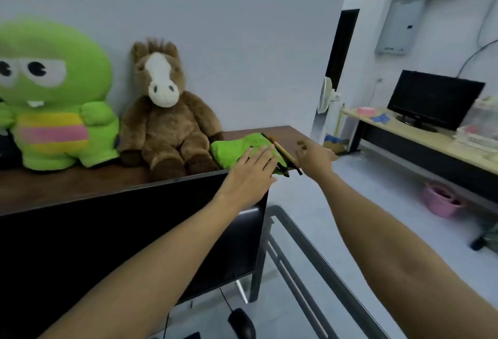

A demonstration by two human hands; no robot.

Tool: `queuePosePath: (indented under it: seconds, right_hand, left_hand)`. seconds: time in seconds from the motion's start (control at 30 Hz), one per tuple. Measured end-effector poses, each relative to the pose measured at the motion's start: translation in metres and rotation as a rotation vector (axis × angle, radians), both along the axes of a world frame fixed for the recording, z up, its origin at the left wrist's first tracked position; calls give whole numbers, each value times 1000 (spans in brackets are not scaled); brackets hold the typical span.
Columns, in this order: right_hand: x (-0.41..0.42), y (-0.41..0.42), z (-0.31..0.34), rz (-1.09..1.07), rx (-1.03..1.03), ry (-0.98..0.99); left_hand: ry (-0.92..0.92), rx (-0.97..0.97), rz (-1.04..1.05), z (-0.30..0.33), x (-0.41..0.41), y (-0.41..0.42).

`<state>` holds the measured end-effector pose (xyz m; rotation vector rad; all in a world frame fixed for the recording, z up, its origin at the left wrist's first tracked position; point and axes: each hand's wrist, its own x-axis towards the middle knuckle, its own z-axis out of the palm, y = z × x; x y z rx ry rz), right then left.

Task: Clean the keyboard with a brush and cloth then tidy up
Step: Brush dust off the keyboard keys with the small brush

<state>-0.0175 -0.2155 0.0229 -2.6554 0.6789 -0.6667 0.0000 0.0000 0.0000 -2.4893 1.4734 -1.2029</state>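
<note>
Both hands open, empty: L hand (249, 177) flat on green cloth (234, 150), R hand (314, 156) by brush (283, 154).

Honestly can't read a single thing from my end: no text, labels, brands or numbers anywhere. The grey wall panel (398, 26) above the far monitor (431, 100) has a small dark mark, too blurry to read.
</note>
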Motion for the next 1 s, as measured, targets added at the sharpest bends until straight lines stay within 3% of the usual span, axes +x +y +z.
queuePosePath:
  seconds: [0.13,0.37,0.5,0.7,0.83,1.0]
  right_hand:
    - [13,-2,-10,14,82,28]
    - [36,-10,-26,-80,-145,75]
    - [45,-11,-28,-134,-148,43]
    - [28,16,-20,-171,93,-241]
    - [-11,61,-9,-5,228,-527]
    - [-75,132,-16,188,401,-678]
  left_hand:
    - [-55,14,68,-7,16,-4]
    - [-111,18,71,-13,21,-9]
    - [-81,12,78,-14,20,-9]
    - [24,-59,56,-5,8,-4]
    - [89,-161,34,-2,-10,17]
    - [161,-232,42,-14,-47,72]
